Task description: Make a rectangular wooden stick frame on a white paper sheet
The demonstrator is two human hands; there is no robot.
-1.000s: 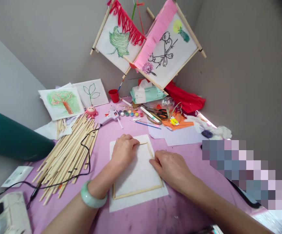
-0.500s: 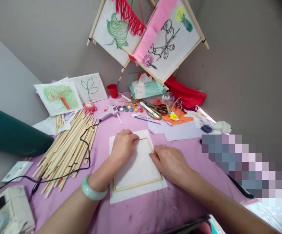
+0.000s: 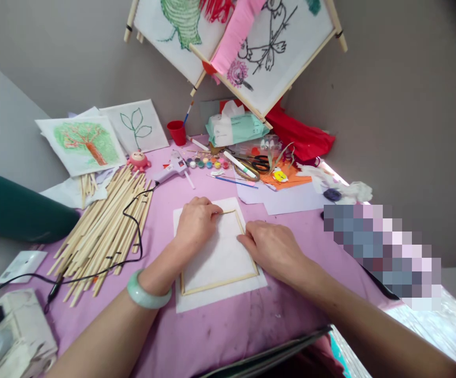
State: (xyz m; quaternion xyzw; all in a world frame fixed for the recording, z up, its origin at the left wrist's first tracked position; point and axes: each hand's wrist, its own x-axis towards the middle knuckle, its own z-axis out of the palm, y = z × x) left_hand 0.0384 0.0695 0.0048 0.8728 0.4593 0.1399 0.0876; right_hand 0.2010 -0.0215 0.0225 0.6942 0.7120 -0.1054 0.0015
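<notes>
A square frame of thin wooden sticks (image 3: 220, 284) lies flat on a white sheet (image 3: 215, 257), and a margin of the sheet shows outside it. My left hand (image 3: 197, 223), with a pale green bangle at the wrist, is closed on the frame's far stick near the upper left corner. On the right side stick, my right hand (image 3: 273, 247) is closed, thumb on the inside of the frame. Both hands cover parts of the sticks beneath them. The near stick and both near corners are in plain sight.
Left of the sheet lies a pile of wooden sticks (image 3: 102, 231), crossed by a black cord. Behind are a glue gun (image 3: 172, 167), paint pots (image 3: 206, 163), scissors (image 3: 261, 163), a red cup (image 3: 177, 133) and wipes (image 3: 235, 128). A green cylinder (image 3: 19, 210) stands at left; painted panels hang above.
My view has tilted down slightly, so everything sits a little higher or shifted in the picture. Both hands keep their places on the frame.
</notes>
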